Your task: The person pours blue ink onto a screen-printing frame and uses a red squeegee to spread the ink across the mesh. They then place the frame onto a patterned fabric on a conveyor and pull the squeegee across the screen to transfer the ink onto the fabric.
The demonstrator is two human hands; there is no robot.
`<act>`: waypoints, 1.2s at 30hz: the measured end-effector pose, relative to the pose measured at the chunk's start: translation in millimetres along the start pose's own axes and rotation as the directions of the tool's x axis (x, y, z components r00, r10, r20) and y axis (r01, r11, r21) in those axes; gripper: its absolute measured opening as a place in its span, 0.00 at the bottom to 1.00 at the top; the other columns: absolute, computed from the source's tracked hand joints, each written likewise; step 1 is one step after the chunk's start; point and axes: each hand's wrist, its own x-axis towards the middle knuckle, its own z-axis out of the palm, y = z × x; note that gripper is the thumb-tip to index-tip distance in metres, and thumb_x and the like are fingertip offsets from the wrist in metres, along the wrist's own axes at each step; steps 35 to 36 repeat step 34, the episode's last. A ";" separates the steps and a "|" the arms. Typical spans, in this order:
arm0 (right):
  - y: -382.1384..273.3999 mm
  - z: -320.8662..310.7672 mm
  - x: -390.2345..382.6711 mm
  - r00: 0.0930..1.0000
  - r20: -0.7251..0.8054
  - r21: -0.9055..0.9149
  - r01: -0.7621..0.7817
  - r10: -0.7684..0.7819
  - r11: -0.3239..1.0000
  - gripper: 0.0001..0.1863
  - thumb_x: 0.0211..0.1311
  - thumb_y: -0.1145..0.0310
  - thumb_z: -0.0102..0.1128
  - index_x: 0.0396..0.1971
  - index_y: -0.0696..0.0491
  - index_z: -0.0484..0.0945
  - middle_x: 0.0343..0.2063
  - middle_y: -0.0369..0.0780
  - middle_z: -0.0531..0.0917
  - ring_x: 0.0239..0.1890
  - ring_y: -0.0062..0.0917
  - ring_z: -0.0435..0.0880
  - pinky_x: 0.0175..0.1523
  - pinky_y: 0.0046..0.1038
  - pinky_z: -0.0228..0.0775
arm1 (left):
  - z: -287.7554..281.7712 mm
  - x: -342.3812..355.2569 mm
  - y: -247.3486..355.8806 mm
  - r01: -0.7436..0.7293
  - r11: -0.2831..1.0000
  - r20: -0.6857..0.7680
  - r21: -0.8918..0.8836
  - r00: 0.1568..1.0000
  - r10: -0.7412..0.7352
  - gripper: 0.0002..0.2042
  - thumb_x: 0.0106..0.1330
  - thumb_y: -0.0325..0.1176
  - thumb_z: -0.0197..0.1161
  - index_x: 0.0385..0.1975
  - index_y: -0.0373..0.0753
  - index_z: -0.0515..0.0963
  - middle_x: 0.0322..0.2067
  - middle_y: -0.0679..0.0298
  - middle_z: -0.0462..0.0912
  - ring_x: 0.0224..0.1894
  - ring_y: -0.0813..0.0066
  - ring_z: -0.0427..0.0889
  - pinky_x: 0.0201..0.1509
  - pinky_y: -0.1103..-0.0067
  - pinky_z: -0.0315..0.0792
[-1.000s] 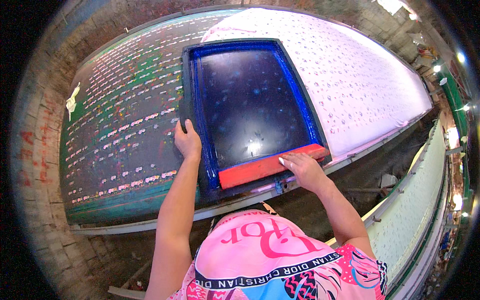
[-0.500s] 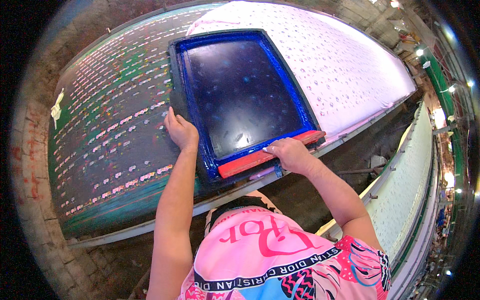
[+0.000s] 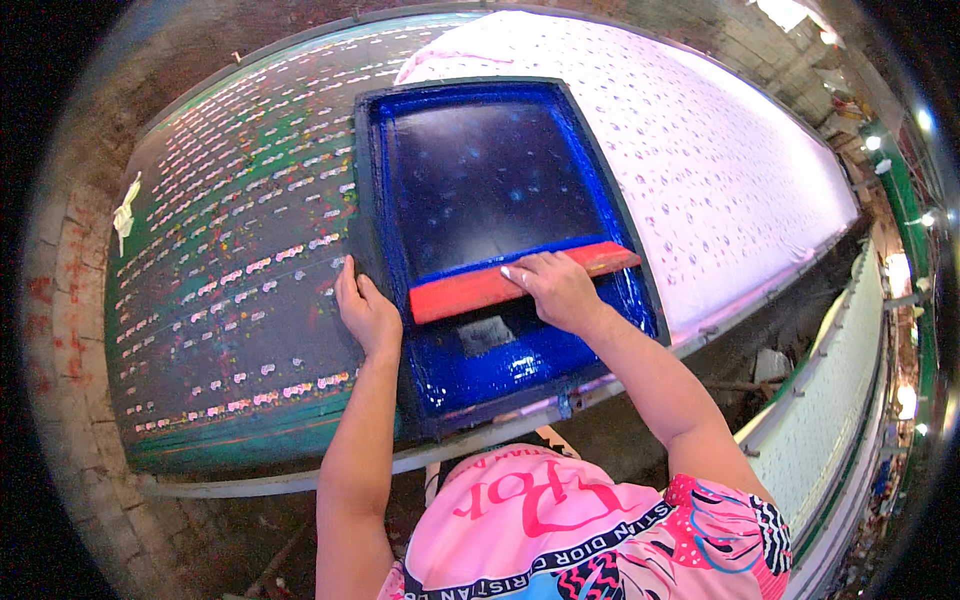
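A dark-rimmed screen printing frame (image 3: pixel 368 190) lies on the long table, its mesh wet with deep blue ink (image 3: pixel 520 355). My right hand (image 3: pixel 558 290) is closed over a long red squeegee (image 3: pixel 460 292), which lies crosswise inside the frame, below its middle. A bright blue band of ink runs along the squeegee's far edge, and glossy blue covers the mesh on its near side. My left hand (image 3: pixel 371 314) rests against the frame's left side, its fingers stretched forward. The squeegee's lower edge is hidden.
White cloth (image 3: pixel 720 190) with small dark printed motifs covers the table to the right. On the left, the dark tabletop (image 3: pixel 230 320) bears rows of small pale marks. A crumpled pale rag (image 3: pixel 126 212) lies at its far-left edge. Another long pale table (image 3: pixel 820 370) stands at the right.
My right hand has pushed the squeegee away from the frame's near edge, baring blue ink behind it. My left hand stays by the frame's left side. The whole view has shifted slightly.
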 end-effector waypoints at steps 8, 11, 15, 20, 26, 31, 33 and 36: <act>103.2 40.8 145.5 1.000 0.004 -0.064 0.029 -0.028 0.998 0.21 0.63 0.75 0.63 0.55 0.51 0.90 0.45 0.44 0.90 0.50 0.41 0.90 0.55 0.44 0.82 | -2.1 -1.8 13.2 0.123 0.991 -0.030 0.050 0.992 -0.122 0.19 0.85 0.26 0.54 0.70 0.30 0.78 0.65 0.47 0.84 0.70 0.50 0.81 0.77 0.63 0.71; 139.6 53.0 194.9 0.998 -0.052 -0.101 0.037 -0.043 0.994 0.18 0.64 0.72 0.64 0.53 0.48 0.90 0.43 0.44 0.90 0.49 0.41 0.91 0.54 0.45 0.82 | -1.0 -3.1 6.2 0.164 0.984 -0.044 0.069 0.986 -0.161 0.19 0.86 0.27 0.53 0.70 0.30 0.78 0.66 0.47 0.84 0.70 0.52 0.81 0.77 0.64 0.71; 191.5 72.4 250.5 0.998 -0.061 -0.117 -0.017 0.010 0.993 0.22 0.63 0.77 0.63 0.56 0.47 0.89 0.45 0.46 0.89 0.50 0.43 0.91 0.56 0.46 0.83 | 6.5 -2.8 11.9 0.173 0.979 -0.058 0.106 0.984 -0.168 0.19 0.86 0.27 0.52 0.70 0.29 0.78 0.67 0.47 0.84 0.69 0.53 0.82 0.76 0.65 0.73; 233.7 80.7 306.0 0.999 -0.008 -0.139 -0.033 0.032 0.990 0.22 0.65 0.77 0.62 0.57 0.46 0.89 0.47 0.45 0.90 0.53 0.43 0.92 0.58 0.47 0.84 | 7.8 -1.2 18.4 0.198 0.967 -0.057 0.159 0.980 -0.191 0.18 0.87 0.27 0.51 0.70 0.29 0.78 0.66 0.46 0.84 0.68 0.52 0.83 0.75 0.65 0.74; 250.9 77.9 335.8 0.997 -0.043 -0.134 -0.062 0.057 0.989 0.21 0.68 0.75 0.64 0.58 0.44 0.89 0.51 0.44 0.91 0.56 0.41 0.92 0.61 0.47 0.86 | 6.2 -6.0 12.4 0.243 0.957 -0.080 0.159 0.969 -0.233 0.18 0.87 0.28 0.51 0.69 0.28 0.78 0.65 0.45 0.84 0.67 0.53 0.84 0.74 0.65 0.74; 274.8 86.4 331.1 0.997 -0.055 -0.155 -0.054 0.046 0.986 0.23 0.66 0.75 0.64 0.60 0.43 0.88 0.51 0.42 0.91 0.59 0.40 0.90 0.62 0.45 0.85 | 8.0 -4.4 21.1 0.226 0.958 -0.058 0.175 0.974 -0.219 0.19 0.87 0.28 0.51 0.70 0.28 0.78 0.65 0.46 0.84 0.67 0.54 0.84 0.73 0.66 0.74; 271.3 84.5 333.7 0.999 -0.035 -0.155 -0.035 0.030 0.987 0.23 0.66 0.74 0.64 0.59 0.42 0.88 0.52 0.41 0.91 0.59 0.39 0.90 0.63 0.44 0.85 | 7.1 -3.2 21.9 0.224 0.958 -0.061 0.178 0.974 -0.217 0.19 0.88 0.29 0.51 0.70 0.27 0.78 0.65 0.46 0.84 0.67 0.54 0.83 0.73 0.66 0.74; 266.4 81.6 337.8 0.999 0.001 -0.156 -0.035 0.036 0.987 0.23 0.66 0.74 0.65 0.59 0.42 0.88 0.53 0.41 0.91 0.60 0.38 0.90 0.64 0.44 0.84 | 6.1 -3.2 22.5 0.242 0.955 -0.065 0.173 0.970 -0.234 0.19 0.88 0.29 0.51 0.70 0.28 0.78 0.66 0.46 0.84 0.68 0.54 0.83 0.74 0.66 0.74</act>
